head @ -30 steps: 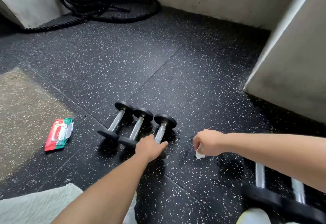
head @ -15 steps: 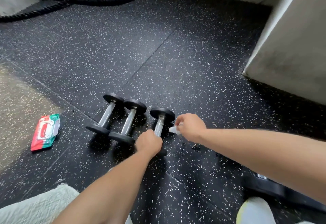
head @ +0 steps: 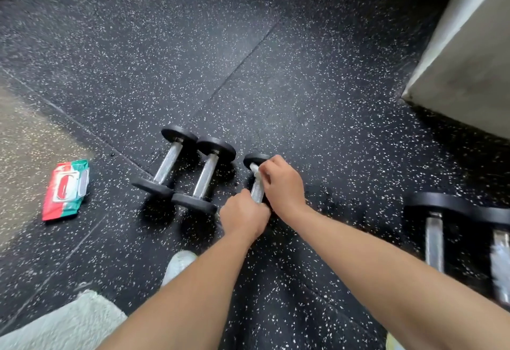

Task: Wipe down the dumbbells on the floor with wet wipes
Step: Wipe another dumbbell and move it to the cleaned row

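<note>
On the speckled floor (head: 276, 73), the third dumbbell (head: 257, 192) lies rightmost in its row. The left hand (head: 244, 216) curls its fingers round the near end, and the right hand (head: 284, 184) has swung across, pressing its pinched wet wipe (head: 255, 170) against the handle's far end. Wiping here looks just begun.

white wipe (head: 254, 169) against chrome handle (head: 258, 191) of rightmost small black dumbbell (head: 255, 157)
</note>
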The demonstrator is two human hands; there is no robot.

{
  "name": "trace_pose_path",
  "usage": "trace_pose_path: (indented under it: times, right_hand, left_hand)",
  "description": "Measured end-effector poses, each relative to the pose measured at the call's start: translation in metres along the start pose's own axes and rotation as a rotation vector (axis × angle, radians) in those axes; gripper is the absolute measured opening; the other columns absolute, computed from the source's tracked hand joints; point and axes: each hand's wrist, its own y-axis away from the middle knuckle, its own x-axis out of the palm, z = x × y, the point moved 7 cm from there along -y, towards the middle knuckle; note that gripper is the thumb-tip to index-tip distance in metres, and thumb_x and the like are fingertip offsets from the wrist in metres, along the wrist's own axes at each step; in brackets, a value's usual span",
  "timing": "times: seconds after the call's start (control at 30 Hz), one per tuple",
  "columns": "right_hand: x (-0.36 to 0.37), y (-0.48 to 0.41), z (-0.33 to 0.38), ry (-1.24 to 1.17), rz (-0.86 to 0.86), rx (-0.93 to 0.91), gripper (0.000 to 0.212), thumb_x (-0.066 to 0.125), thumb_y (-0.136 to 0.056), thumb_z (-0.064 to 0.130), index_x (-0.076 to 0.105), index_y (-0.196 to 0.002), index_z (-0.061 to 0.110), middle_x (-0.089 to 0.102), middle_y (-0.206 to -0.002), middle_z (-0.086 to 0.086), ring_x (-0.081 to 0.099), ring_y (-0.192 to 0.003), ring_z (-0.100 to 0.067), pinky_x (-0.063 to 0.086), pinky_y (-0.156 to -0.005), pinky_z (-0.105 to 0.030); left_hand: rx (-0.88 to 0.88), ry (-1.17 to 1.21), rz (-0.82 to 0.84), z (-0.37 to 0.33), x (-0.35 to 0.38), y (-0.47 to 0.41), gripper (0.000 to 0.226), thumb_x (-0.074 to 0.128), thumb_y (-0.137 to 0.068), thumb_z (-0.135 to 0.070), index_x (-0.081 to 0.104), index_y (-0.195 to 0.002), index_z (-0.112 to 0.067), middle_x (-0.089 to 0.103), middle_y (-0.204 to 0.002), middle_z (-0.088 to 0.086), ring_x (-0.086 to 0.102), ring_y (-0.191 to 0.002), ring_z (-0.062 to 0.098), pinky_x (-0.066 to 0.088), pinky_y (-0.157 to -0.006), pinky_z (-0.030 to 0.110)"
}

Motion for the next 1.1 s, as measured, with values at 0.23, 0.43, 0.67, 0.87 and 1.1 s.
trace_pose_path:
  times: [0.23,0.43,0.67,0.87,1.1]
  right_hand:
    - [0.012,0.007,0.002,0.277,0.014,-0.25,0.021,0.078,-0.076,0.007,0.07,-0.095,0.012,0.06,-0.094,-0.005,0.056,-0.075,-0.026,0.026,-0.05,-0.028]
    - [0.021,0.011,-0.004,0.195,0.053,-0.163,0.022,0.074,-0.081,0.008,0.069,-0.101,0.014,0.057,-0.094,-0.003,0.055,-0.075,-0.024,0.037,-0.047,-0.03]
    - [0.025,0.006,0.005,0.314,0.165,-0.363,0.016,0.078,-0.076,0.007,0.07,-0.089,0.012,0.057,-0.09,-0.002,0.056,-0.073,-0.023,0.031,-0.044,-0.029]
    - [0.029,0.023,0.007,0.254,0.159,-0.359,0.016,0.073,-0.083,0.014,0.071,-0.098,0.017,0.057,-0.095,0.001,0.055,-0.074,-0.02,0.027,-0.048,-0.029]
    - [0.019,-0.003,-0.009,0.176,0.107,-0.241,0.01,0.069,-0.09,0.015,0.073,-0.099,0.017,0.057,-0.093,-0.001,0.061,-0.072,-0.029,0.046,-0.049,-0.037]
  left_hand:
    - [0.174,0.211,-0.274,-0.003,-0.012,0.008,0.015,0.054,-0.085,-0.035,0.05,-0.092,-0.023,0.059,-0.092,-0.006,0.055,-0.092,0.024,0.048,-0.08,0.046]
    - [0.168,0.383,-0.334,0.005,-0.019,0.01,0.019,0.051,-0.079,-0.028,0.043,-0.095,-0.022,0.052,-0.093,-0.005,0.047,-0.091,0.023,0.044,-0.077,0.047]
    - [0.19,0.428,-0.355,0.014,-0.018,0.007,0.014,0.049,-0.084,-0.026,0.043,-0.095,-0.019,0.052,-0.091,-0.002,0.046,-0.088,0.024,0.041,-0.075,0.046]
    - [0.181,0.445,-0.354,0.011,-0.021,0.006,0.016,0.045,-0.082,-0.027,0.043,-0.096,-0.019,0.054,-0.092,-0.001,0.049,-0.09,0.026,0.038,-0.075,0.045]
    - [0.194,0.415,-0.369,0.007,-0.021,0.012,0.023,0.042,-0.078,-0.028,0.045,-0.098,-0.018,0.055,-0.092,0.0,0.051,-0.09,0.027,0.042,-0.076,0.047]
